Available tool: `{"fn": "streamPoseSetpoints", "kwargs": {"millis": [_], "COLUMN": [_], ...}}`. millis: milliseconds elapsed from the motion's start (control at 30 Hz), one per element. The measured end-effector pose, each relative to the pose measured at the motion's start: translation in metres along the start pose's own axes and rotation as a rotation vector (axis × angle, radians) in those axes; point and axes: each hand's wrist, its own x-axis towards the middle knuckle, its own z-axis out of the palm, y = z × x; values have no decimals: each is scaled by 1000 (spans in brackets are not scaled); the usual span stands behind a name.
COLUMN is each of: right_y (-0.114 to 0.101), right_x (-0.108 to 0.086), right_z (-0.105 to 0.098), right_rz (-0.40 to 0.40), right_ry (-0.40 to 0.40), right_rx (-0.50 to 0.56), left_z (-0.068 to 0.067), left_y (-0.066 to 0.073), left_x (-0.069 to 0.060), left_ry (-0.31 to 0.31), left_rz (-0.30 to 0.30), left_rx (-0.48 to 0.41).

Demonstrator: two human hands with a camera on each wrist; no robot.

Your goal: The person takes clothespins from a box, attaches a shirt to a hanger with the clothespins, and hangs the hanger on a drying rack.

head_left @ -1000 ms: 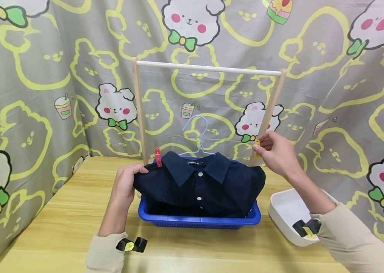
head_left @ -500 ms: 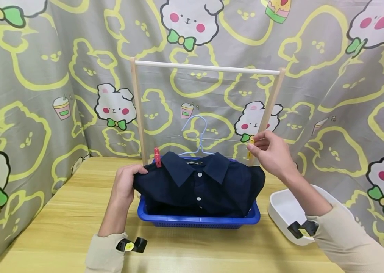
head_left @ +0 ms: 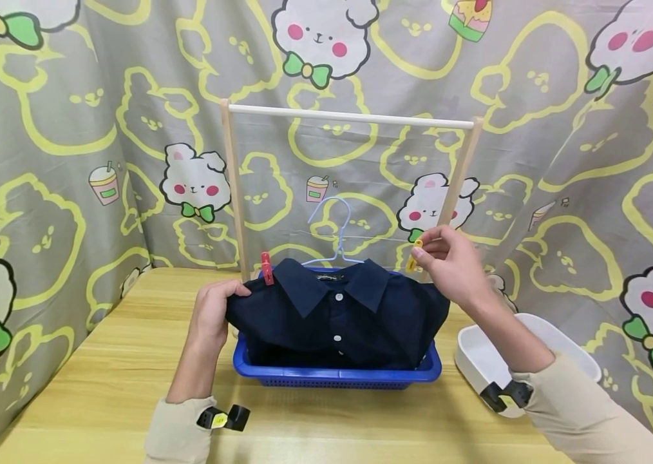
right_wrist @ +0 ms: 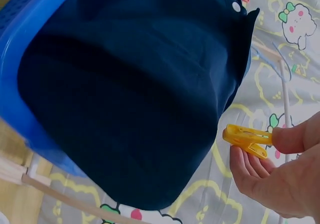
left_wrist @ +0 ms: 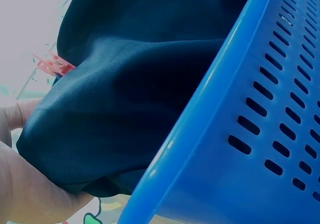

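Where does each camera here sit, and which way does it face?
Head: worn on the person's head, facing forward and down at the navy shirt and blue basket; left hand, right hand and beige sleeves show.
Left wrist: on that wrist, facing the shirt and the basket's slotted side; part of the left hand shows.
Right wrist: on that wrist, facing the shirt and yellow clothespin; right hand shows.
Shared: head and right wrist both show the yellow clothespin.

The shirt (head_left: 297,332) comes through to me as navy with white buttons (head_left: 339,297) — I get a red clothespin (head_left: 266,269), a yellow clothespin (right_wrist: 237,135), a blue basket (head_left: 338,372), a pale blue hanger (head_left: 341,236), a grey curtain (head_left: 158,122) patterned yellow and white.
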Motion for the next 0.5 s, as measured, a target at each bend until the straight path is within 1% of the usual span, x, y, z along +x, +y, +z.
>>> {"fn": "streamPoseSetpoints", "kwargs": {"millis": [133, 333, 500], "right_y": [-2, -3, -3], "right_x": [-1, -2, -1], "right_z": [5, 10, 13], "right_rz": [-21, -42, -44], "right_ry": [14, 23, 23], "right_rx": [26, 29, 47], "left_z": [0, 0, 1], "left_y": [0, 0, 0], "left_x": [0, 0, 0], "left_ry": [-3, 3, 8], "left_rz": [-1, -4, -2], "left_rx": [-7, -10, -8]}}
